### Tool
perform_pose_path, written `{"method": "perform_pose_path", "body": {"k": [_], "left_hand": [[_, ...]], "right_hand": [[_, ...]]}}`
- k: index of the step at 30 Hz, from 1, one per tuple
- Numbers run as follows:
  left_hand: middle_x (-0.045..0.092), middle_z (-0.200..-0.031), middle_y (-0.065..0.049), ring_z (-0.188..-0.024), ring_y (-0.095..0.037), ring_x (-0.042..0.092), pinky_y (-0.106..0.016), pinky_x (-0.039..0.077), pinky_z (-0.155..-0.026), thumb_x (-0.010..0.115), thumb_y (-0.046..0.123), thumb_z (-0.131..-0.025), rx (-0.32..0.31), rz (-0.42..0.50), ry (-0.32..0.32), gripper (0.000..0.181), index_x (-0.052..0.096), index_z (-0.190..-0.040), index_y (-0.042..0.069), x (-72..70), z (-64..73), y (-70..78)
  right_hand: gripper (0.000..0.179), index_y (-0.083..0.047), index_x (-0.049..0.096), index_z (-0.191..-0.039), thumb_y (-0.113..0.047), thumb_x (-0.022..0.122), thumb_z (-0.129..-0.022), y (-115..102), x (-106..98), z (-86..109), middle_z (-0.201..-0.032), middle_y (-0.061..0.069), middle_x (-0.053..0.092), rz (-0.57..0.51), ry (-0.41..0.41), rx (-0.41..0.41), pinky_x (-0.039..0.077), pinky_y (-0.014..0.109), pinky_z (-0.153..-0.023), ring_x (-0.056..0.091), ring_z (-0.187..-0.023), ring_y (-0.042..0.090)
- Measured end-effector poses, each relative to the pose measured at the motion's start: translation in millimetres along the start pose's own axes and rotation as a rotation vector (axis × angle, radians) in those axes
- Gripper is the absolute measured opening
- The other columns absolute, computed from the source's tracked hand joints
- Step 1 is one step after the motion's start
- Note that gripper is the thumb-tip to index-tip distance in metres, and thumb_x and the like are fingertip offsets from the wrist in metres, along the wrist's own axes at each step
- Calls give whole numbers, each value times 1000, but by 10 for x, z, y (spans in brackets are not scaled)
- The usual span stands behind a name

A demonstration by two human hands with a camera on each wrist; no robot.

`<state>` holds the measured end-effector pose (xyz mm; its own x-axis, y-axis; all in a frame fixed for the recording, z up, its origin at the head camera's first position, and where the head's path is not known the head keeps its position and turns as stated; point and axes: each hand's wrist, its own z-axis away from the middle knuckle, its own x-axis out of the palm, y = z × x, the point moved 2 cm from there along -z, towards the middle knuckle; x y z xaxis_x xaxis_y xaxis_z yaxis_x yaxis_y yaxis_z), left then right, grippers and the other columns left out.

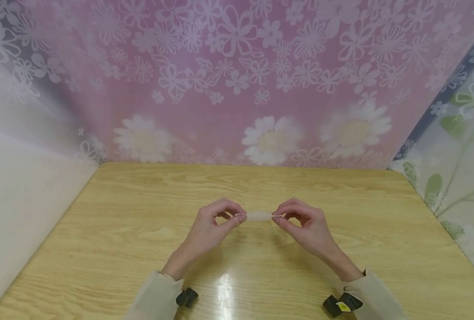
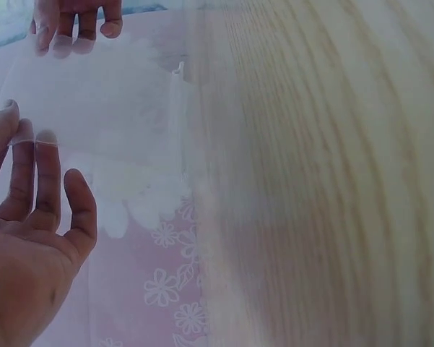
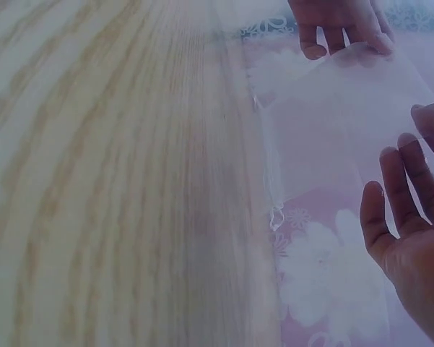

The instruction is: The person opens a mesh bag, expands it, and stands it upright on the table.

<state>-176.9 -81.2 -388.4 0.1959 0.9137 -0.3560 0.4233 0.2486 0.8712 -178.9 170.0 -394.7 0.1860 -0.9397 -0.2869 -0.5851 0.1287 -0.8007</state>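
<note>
A thin, see-through plastic bag is stretched between the two hands over the middle of the table. My left hand pinches its left edge between thumb and fingertips, the little finger free of it. At the other end my right hand pinches the right edge in the same manner. From the head view only a narrow pale band of the bag shows. The left wrist view shows its broad side hanging down from the fingers, with a thicker, crinkled strip along the edge nearest the tabletop. The right wrist view shows that sheet too.
The wood-grain table lies below both hands. A pink flowered curtain hangs along its back edge, with a pale panel at left and a leafy cloth at right. Dark devices sit at the wrists.
</note>
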Motion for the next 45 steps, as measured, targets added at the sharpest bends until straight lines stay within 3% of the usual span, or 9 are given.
{"method": "perform_pose_path", "body": {"k": [11, 16, 22, 29, 35, 45], "left_hand": [[72, -96, 9, -87, -9, 64, -29, 54, -82, 73, 30, -96, -19, -22, -16, 7, 74, -102, 25, 24, -8, -6], [72, -96, 10, -85, -8, 64, -28, 52, -80, 71, 31, -97, -25, -41, -24, 9, 76, -104, 27, 23, -9, -13], [72, -94, 11, -86, -8, 63, -28, 53, -81, 73, 29, -96, -36, -45, -19, 4, 74, -99, 26, 28, -12, -14], [70, -94, 6, -83, -7, 60, -26, 53, -76, 74, 22, -95, 23, -61, -38, 4, 73, -99, 20, 40, -27, -16], [69, -99, 3, -83, -6, 59, -25, 53, -74, 69, 18, -98, 66, -92, -60, 11, 76, -105, 13, 50, -34, -9], [69, -96, 8, -85, -6, 61, -25, 53, -75, 75, 21, -94, 22, -72, -53, 5, 73, -98, 20, 83, -13, -35]], "right_hand": [[16, -4, 75, -97, 9, 70, -91, -9, 24, -1, -94, 9, 69, 17, -22, 35, 56, 24, -71, 65, -84, 10], [16, 0, 77, -99, 12, 68, -91, 12, 40, -4, -94, 9, 69, 12, -22, -1, 55, 24, -67, 65, -84, 10], [20, -7, 73, -96, 12, 71, -88, 13, 65, -20, -93, 6, 69, -2, -25, 12, 57, 23, -72, 65, -86, 9], [19, -8, 74, -93, 10, 72, -89, 6, 93, -41, -92, 5, 69, 8, -33, 18, 55, 23, -71, 64, -85, 8], [12, 2, 77, -97, 9, 70, -90, 28, 103, -21, -93, 9, 67, 35, -44, -21, 51, 25, -61, 60, -79, 8], [20, -11, 72, -92, 8, 75, -87, 11, 130, -22, -93, 11, 68, 12, -65, -1, 57, 23, -72, 65, -87, 9]]}}
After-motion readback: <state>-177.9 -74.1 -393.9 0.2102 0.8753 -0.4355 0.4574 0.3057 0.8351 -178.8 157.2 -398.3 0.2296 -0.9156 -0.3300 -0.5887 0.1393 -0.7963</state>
